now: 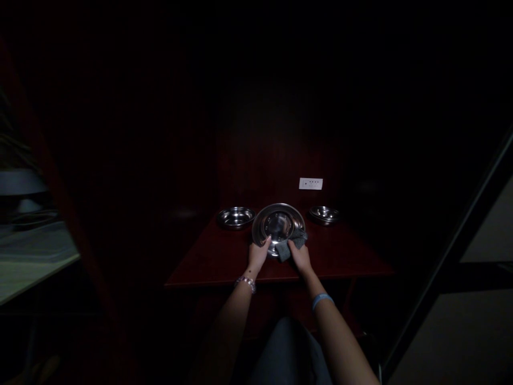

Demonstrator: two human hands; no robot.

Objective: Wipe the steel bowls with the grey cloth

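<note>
A shiny round metal bowl (279,224) is tilted up so its inside faces me, above the dark red table. My left hand (258,253) grips its lower left rim, the thumb lying over the inner side. In my right hand (300,254) is a grey cloth (285,250), pressed against the bowl's lower right rim. The fingers of both hands are mostly hidden behind the bowl and cloth.
On the dark red table (224,262), another metal bowl (236,217) stands at the back left. Smaller metal bowls (324,214), apparently stacked, are at the back right. A white socket plate (311,184) is on the wall behind. A pale tabletop (40,270) lies far left.
</note>
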